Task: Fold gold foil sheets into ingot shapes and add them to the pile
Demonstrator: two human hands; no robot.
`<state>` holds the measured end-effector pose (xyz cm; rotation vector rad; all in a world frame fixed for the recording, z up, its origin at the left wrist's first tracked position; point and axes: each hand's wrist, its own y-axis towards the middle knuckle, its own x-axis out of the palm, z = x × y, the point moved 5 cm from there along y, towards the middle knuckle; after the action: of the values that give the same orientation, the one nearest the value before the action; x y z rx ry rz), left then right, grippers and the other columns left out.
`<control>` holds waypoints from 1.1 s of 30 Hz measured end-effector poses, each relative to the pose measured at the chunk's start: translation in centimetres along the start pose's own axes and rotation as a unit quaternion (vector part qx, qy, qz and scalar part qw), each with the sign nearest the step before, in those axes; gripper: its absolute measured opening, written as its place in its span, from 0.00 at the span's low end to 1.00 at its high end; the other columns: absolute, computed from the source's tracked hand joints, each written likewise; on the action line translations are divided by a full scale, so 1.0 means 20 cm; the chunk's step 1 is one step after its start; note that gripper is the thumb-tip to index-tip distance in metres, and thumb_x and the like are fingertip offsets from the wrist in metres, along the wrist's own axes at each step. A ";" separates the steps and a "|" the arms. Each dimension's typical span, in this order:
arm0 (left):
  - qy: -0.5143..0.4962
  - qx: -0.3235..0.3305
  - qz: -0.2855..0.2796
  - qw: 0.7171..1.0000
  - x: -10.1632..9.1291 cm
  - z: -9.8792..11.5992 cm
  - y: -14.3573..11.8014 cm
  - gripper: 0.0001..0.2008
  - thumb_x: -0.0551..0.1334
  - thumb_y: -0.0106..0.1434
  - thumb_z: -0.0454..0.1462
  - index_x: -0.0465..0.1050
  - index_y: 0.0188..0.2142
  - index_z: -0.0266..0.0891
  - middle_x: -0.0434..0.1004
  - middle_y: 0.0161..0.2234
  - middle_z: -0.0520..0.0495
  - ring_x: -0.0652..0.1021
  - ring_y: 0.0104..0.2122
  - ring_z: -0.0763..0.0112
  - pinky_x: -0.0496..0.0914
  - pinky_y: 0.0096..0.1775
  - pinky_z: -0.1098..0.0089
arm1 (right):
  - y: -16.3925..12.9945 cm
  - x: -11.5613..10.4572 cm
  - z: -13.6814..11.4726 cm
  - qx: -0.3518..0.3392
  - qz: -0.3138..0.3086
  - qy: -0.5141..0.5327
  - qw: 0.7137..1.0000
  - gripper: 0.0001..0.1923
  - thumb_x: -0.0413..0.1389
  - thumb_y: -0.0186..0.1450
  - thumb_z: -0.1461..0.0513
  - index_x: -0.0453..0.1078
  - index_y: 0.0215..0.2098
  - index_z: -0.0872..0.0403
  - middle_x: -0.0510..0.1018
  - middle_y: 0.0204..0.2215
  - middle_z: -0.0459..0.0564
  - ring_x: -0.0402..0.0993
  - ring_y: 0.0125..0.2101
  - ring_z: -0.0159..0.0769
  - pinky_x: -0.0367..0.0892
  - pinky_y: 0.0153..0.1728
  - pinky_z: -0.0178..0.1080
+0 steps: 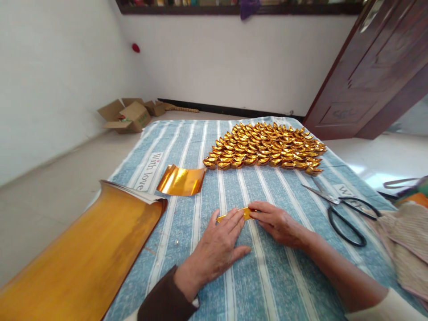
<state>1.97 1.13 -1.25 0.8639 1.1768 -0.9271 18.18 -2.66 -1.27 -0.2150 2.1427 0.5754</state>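
Observation:
A small folded strip of gold foil paper [247,214] lies flat on the striped cloth in front of me. My left hand [219,247] rests on its left part, fingers stretched out and pressing down, thumb spread away. At the strip's right end, my right hand [276,223] has its fingers closed on the paper; its thumb is hidden underneath. Beyond my hands sits a small stack of curled gold foil sheets [182,180]. Many folded gold paper ingots [264,145] stand in tight rows toward the far right of the table.
Black-handled scissors [334,200] lie partly open at the right. Large gold foil sheets [83,249] hang over the left edge of the table [187,138]. Cloth items [408,236] are at the right edge. Cardboard boxes [129,116] sit on the floor behind; a wooden door [368,71] stands right.

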 end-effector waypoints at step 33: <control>0.082 -0.007 -0.001 0.997 -0.05 -0.04 -0.10 0.24 0.55 0.68 0.48 0.65 0.59 0.40 0.65 0.61 0.39 0.66 0.61 0.55 0.54 0.60 0.46 | -0.02 0.07 -0.04 -0.040 0.023 -0.100 0.994 0.15 0.50 0.68 0.66 0.68 0.53 0.58 0.71 0.55 0.59 0.62 0.60 0.42 0.64 0.59 0.48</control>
<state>-0.29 1.30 -0.54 0.9417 1.3229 -0.8615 16.79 -3.25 -2.13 -0.1458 1.9364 0.6803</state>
